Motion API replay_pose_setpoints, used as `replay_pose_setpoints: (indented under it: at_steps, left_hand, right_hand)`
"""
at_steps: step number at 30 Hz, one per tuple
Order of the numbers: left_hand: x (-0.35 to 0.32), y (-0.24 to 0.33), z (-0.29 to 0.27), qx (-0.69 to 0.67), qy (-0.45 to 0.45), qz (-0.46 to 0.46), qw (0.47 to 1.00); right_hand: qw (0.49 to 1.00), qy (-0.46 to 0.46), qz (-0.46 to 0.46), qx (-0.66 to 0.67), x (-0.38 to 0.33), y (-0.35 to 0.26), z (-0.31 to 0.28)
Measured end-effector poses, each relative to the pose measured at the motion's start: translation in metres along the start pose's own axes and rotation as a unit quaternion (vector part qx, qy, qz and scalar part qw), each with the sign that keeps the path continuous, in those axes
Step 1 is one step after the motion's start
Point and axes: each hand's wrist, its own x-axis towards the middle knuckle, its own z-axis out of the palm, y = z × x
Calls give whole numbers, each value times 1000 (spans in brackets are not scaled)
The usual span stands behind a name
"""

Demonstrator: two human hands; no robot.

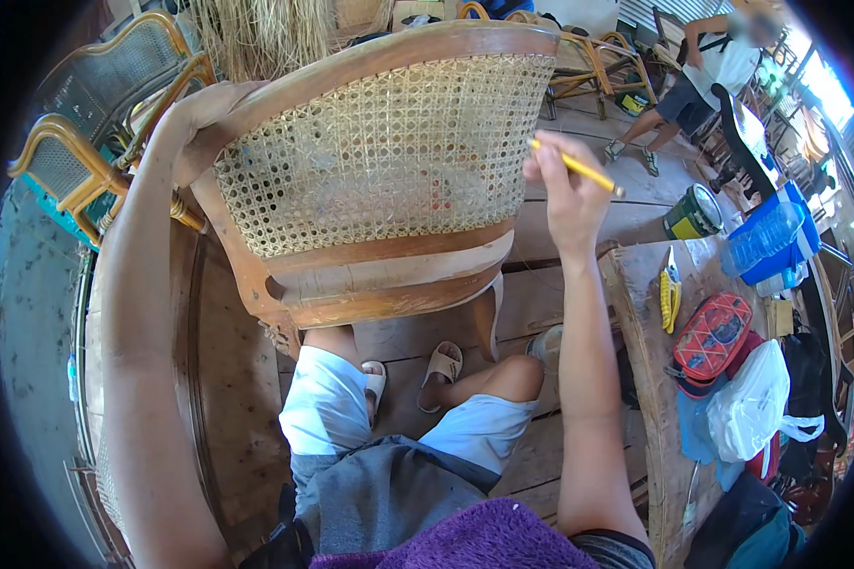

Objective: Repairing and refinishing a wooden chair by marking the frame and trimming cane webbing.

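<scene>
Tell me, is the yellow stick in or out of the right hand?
In: the right hand pinches the yellow stick, both ends jutting out.

So the stick (593, 175) pinched in the right hand (571, 197) is bright yellow. Left of that grip, the cane backrest (389, 152) is straw-coloured with a holey lattice weave, wood frame (399, 55) warm brown. Below right: yellow box cutter (670, 299), red pouch (714, 334) with pale criss-cross lines.

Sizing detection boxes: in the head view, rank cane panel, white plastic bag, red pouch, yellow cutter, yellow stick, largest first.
1. Cane panel
2. White plastic bag
3. Red pouch
Unranked: yellow cutter, yellow stick; lengths look alike.
</scene>
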Motion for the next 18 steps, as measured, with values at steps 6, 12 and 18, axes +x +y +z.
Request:
replay_pose_setpoints:
  at_steps: [6,12,18]
  left_hand:
    - [18,-29,2,24,-17,104,994]
    - [50,-70,22,1,-89,-8,996]
    - [52,-65,21,-101,-102,-76,987]
  right_hand:
    - [994,-44,-71,63,83,7,40]
    - [981,-83,-175,12,114,18,66]
    - [978,-54,-193,56,117,24,74]
